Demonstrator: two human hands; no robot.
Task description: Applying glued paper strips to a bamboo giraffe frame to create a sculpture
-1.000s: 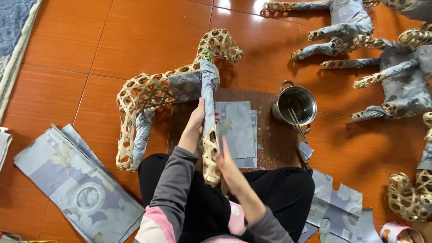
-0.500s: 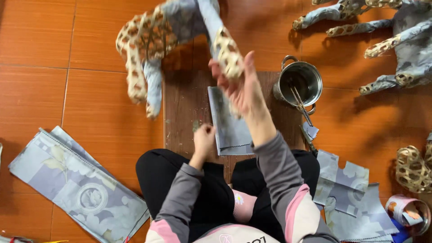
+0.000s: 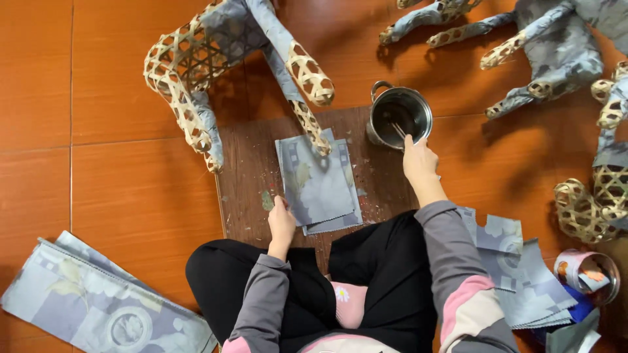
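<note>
My right hand (image 3: 419, 161) reaches to the rim of a small metal pot (image 3: 400, 116) and grips the handle of a brush (image 3: 395, 128) that stands in it. My left hand (image 3: 281, 219) rests on the lower left corner of a stack of grey paper sheets (image 3: 316, 181) lying on a dark wooden board (image 3: 248, 163). A woven bamboo animal frame (image 3: 222, 59), partly covered with grey paper, stands at the board's far edge, one leg touching the sheets. I sit cross-legged in black trousers.
Other paper-covered bamboo figures (image 3: 556, 52) lie on the orange tiled floor at the top right. A woven piece (image 3: 589, 202) is at the right, cut paper pieces (image 3: 523, 274) beside my right knee, a tape roll (image 3: 589, 274) and folded grey sheets (image 3: 98, 307) at bottom left.
My right hand let go of the bamboo frame's leg and moved right to the brush in the pot. The frame now stands on the floor. My left hand stays on the paper stack.
</note>
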